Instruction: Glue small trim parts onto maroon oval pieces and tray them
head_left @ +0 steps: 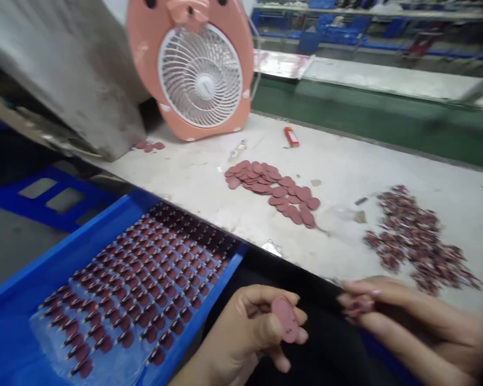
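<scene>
From the head camera, looking down, we see the blue tray (20, 332) at lower left; we place everything else from it.

Just right of the tray's near corner, our left hand (257, 327) is curled around a pink oval disc (285, 319), pinched between thumb and fingertips with its flat face towards us. Further right of the tray, our right hand (406, 316) closes its fingertips on a small dark-red piece (360, 305); it is blurred, so we cannot make out its shape. The two hands are near each other but apart.

Inside the tray, rows of small dark-red parts (145, 279) lie in neat diagonal lines on a clear sheet.

Beyond the tray's right wall runs a pale table (346, 166). On it, a loose pile of pink ovals (273, 187) lies beyond the tray's far right corner, and a heap of dark-red bits (418, 236) sits well to the right. A small red lighter (292, 136) lies behind the ovals. A pink fan (201, 75) stands upright beyond the tray's far end.
</scene>
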Action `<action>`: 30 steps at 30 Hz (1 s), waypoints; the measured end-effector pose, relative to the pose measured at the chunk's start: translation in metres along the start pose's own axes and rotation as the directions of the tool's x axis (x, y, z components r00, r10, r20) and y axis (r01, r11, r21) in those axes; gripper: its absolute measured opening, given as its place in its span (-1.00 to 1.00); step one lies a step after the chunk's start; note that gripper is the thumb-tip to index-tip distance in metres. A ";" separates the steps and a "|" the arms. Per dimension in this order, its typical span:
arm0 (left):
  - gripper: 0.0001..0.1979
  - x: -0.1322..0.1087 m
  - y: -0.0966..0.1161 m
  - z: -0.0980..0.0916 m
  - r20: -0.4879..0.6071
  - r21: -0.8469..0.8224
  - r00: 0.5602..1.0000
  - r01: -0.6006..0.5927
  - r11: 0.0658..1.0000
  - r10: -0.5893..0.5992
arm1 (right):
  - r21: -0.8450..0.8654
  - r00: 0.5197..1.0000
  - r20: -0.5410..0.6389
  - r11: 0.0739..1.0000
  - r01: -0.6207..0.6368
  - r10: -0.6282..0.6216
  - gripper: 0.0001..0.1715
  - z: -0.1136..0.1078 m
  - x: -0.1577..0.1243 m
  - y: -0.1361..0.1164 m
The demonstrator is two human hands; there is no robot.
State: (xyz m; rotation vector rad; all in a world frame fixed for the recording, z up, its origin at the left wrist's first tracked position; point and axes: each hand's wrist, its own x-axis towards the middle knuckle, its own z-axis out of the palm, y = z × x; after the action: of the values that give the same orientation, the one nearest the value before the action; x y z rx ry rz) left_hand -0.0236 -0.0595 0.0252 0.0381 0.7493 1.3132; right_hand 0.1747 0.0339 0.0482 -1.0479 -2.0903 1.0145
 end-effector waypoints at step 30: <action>-0.64 0.003 -0.004 0.000 -0.074 0.115 0.993 0.103 0.988 -0.094 | 0.211 0.923 0.336 0.970 0.119 -0.186 -0.74 0.015 0.023 -0.036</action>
State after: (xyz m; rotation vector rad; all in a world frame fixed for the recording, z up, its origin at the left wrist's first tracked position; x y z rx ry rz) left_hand -0.0205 -0.0581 0.0222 0.0513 0.8770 1.1795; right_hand 0.1375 0.0329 0.0736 -0.6304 -2.2598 1.3693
